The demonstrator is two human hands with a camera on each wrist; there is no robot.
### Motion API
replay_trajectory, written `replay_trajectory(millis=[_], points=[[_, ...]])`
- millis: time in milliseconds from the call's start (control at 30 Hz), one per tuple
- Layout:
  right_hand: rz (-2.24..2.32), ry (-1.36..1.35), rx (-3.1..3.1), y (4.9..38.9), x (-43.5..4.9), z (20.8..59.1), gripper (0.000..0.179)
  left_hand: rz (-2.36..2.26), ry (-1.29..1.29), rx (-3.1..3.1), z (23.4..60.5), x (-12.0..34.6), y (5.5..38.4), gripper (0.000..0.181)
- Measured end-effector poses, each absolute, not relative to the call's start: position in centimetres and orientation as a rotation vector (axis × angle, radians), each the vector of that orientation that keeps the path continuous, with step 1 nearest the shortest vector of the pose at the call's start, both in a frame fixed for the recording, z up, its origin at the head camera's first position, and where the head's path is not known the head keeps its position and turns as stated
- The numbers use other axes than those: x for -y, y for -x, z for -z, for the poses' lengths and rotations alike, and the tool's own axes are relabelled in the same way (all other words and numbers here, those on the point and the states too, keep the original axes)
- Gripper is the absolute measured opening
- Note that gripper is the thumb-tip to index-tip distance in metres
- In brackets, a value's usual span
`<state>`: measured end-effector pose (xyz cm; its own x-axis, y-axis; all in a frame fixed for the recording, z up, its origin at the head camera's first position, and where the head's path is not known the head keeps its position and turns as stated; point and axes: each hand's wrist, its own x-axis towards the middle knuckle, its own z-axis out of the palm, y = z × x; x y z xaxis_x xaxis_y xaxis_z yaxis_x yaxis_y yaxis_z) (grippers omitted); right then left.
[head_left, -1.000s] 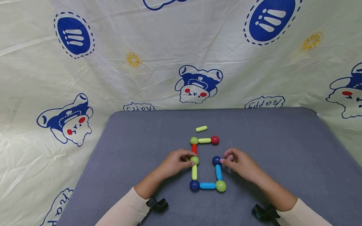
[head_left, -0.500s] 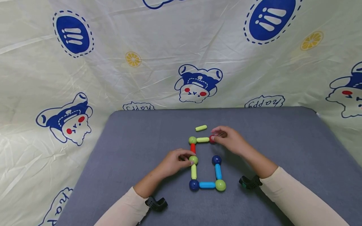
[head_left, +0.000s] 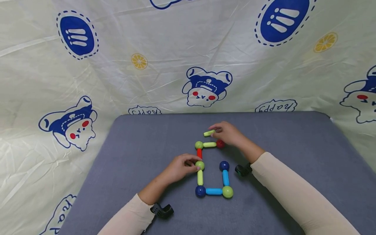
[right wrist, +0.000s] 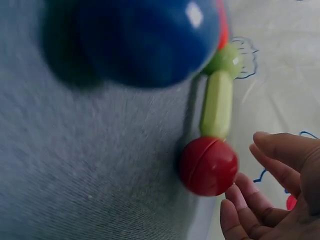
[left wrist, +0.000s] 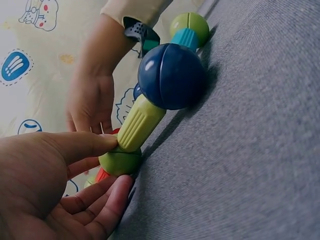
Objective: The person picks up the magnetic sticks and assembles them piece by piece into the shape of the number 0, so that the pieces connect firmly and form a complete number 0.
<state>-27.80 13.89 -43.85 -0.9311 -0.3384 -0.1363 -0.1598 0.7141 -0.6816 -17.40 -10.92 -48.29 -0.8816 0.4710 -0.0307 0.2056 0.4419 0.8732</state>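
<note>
On the grey table, magnetic balls and rods form a linked open figure. My left hand [head_left: 179, 168] pinches the middle green ball [head_left: 200, 165] between thumb and fingers; in the left wrist view that green ball [left wrist: 121, 161] sits under a yellow-green rod [left wrist: 141, 123]. At the far side, my right hand [head_left: 227, 133] is over the right end of a loose yellow-green rod [head_left: 209, 133], thumb and fingers parted. The right wrist view has the right hand [right wrist: 280, 190] with spread fingers beside the red ball [right wrist: 209, 166], nothing visible between them.
The figure continues with a red rod [head_left: 199, 153], a far green ball [head_left: 199, 145], a near-left blue ball [head_left: 200, 191], blue rods [head_left: 214, 191], a near-right green ball [head_left: 227, 192] and a right blue ball [head_left: 224, 165]. A printed sheet [head_left: 164, 85] hangs behind the table.
My right hand has moved from the right blue ball to the red ball, then on to the loose yellow-green rod. The left hand keeps holding the middle green ball.
</note>
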Motion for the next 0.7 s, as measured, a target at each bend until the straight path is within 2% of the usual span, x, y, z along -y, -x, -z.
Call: replay_trajectory(millis=[333, 700], points=[[0.896, 0.387, -2.684, 30.4, -13.2, 45.1, 0.028, -1.412, -0.568, -2.417, 48.1, 11.1, 17.5, 0.027], [0.814, 0.283, -2.697, 30.4, -13.6, 45.2, 0.024, -1.428, -0.572, -2.392, 48.4, 11.3, 17.6, 0.026]])
